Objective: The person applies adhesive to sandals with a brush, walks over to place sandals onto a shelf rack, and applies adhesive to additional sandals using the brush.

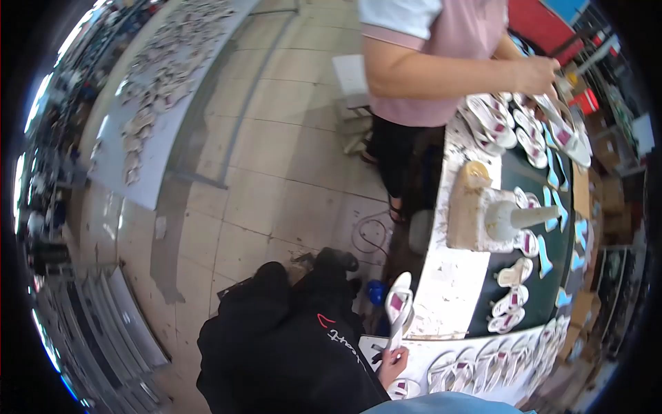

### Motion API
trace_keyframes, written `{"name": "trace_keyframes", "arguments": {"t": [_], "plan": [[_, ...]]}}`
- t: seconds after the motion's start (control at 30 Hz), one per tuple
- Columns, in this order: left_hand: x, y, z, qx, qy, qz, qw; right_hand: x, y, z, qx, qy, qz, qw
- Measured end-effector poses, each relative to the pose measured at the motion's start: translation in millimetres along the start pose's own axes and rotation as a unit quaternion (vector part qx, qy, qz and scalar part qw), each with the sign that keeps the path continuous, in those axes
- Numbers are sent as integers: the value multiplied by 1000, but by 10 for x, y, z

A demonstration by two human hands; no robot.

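Observation:
My right hand [393,363] is at the near edge of the worktable, its fingers closed around one end of a white sandal [400,303]. The sandal stands up from the hand, with a purple patch showing on its insole. Beside the fingers is a small dark thing that I cannot make out. Just below the hand lies another sandal [403,388], and to its right runs a row of white sandals [476,369] on the white tabletop. My left hand does not show.
A co-worker in a pink shirt [476,41] stands across the table, hands over a pile of sandals [489,124]. A green belt [476,314] carries sandals and blue pieces. Stained containers [469,214] stand beside it. A long table [155,186] at left holds many small pieces.

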State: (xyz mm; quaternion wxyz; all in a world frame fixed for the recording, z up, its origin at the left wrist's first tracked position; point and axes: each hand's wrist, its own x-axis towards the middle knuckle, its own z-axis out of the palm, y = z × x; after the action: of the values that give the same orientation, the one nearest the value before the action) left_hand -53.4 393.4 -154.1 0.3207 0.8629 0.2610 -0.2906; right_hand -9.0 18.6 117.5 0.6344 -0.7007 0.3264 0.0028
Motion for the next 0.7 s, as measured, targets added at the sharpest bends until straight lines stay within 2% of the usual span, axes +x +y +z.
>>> {"name": "trace_keyframes", "arguments": {"t": [0.07, 0.3, 0.43, 0.57, 0.63, 0.7], "plan": [[38, 296, 163, -15, 14, -13, 1000, 199, 74, -55, 36, -40, -14, 998], [611, 476, 246, -94, 29, 14, 995, 627, -185, 230, -45, -131, -71, 988], [1090, 37, -28, -138, 49, 21, 989, 869, -324, 1131, -52, -164, -59, 983], [1422, -634, -507, -176, 57, 20, 983, 1459, -254, 2332, -6, -237, 54, 970], [1555, -714, -480, -215, 46, 19, 975, 1803, -331, 2991, -128, -281, 96, 946], [1646, -742, -306, -260, 36, 14, 965, 2213, -264, 3577, -272, -366, 3, 890]]}}
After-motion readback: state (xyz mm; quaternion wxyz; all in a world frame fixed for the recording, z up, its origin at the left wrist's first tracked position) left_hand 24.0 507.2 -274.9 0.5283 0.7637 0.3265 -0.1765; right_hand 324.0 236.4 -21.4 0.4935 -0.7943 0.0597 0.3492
